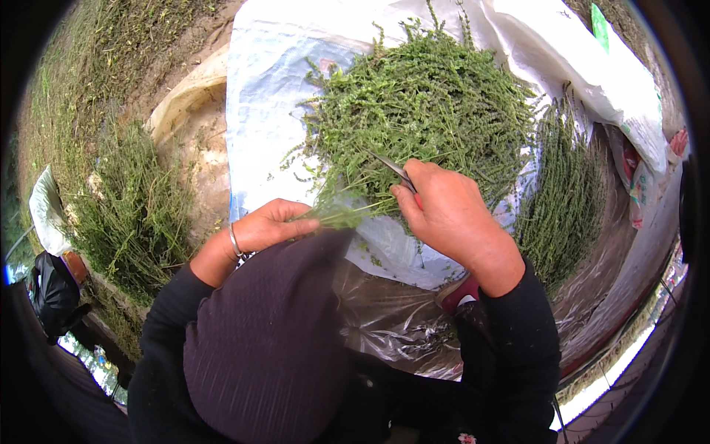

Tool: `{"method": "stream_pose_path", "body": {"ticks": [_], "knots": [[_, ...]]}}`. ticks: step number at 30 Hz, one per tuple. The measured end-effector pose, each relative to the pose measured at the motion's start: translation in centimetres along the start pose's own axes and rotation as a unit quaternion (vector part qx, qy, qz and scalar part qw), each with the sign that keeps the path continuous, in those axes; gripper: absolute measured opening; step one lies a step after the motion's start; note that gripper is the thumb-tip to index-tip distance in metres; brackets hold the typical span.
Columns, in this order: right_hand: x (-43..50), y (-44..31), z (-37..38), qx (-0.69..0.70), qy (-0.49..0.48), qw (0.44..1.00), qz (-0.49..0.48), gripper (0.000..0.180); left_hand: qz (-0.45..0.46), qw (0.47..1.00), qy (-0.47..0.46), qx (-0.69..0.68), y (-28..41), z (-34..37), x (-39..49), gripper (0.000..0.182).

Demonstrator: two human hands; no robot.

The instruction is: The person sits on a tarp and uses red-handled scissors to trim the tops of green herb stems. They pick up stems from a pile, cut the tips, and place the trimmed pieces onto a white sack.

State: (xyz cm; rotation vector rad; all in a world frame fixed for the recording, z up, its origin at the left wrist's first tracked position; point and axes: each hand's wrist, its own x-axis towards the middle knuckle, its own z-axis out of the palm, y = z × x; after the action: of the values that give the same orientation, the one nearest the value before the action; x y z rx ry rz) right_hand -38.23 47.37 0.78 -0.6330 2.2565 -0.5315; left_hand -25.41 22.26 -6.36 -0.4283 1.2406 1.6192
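Observation:
My left hand (272, 226), with a metal bangle at the wrist, grips a small bunch of green herb stems (341, 211), slightly blurred. In my right hand (444, 208) is a pair of scissors (392, 166) with a red handle; the blades point up and left over the pile, and my fingers cover most of the handle. A broad heap of cut green herb sprigs (421, 105) lies on a white woven plastic sheet (266, 111) just beyond both hands. A dark cloth (266, 338) on my body hides part of the ground below my left hand.
Long-stemmed herbs lie in a bundle (563, 200) at the right, and another leafy pile (130, 216) at the left. Clear plastic film (394, 316) covers the ground near my shoe (460, 291). A black plastic bag (54, 294) sits far left. Another person's hand (678, 142) appears at the right rim.

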Motion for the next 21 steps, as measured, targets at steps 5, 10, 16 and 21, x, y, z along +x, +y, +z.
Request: {"method": "stream_pose_path", "body": {"ticks": [5, 10, 16, 21], "knots": [[0.4, -0.3, -0.2, -0.018, 0.012, 1.0, -0.003, 0.022, 0.018, 1.0, 0.013, 0.001, 0.0, 0.1, 0.1, 0.024], [-0.6, 1.1, -0.6, -0.006, 0.017, 1.0, 0.014, 0.023, 0.064, 0.995, 0.037, 0.07, 0.2, 0.2, 0.1, 0.022], [-2.8, 1.7, -0.4, 0.075, -0.002, 0.997, 0.029, 0.023, 0.151, 0.914, 0.168, 0.338, 0.5, 0.7, 0.1, 0.016], [-5.2, 2.3, -0.6, 0.12, -0.042, 0.989, 0.069, 0.021, 0.234, 0.804, 0.234, 0.494, 1.2, 0.8, -0.5, 0.012]]}}
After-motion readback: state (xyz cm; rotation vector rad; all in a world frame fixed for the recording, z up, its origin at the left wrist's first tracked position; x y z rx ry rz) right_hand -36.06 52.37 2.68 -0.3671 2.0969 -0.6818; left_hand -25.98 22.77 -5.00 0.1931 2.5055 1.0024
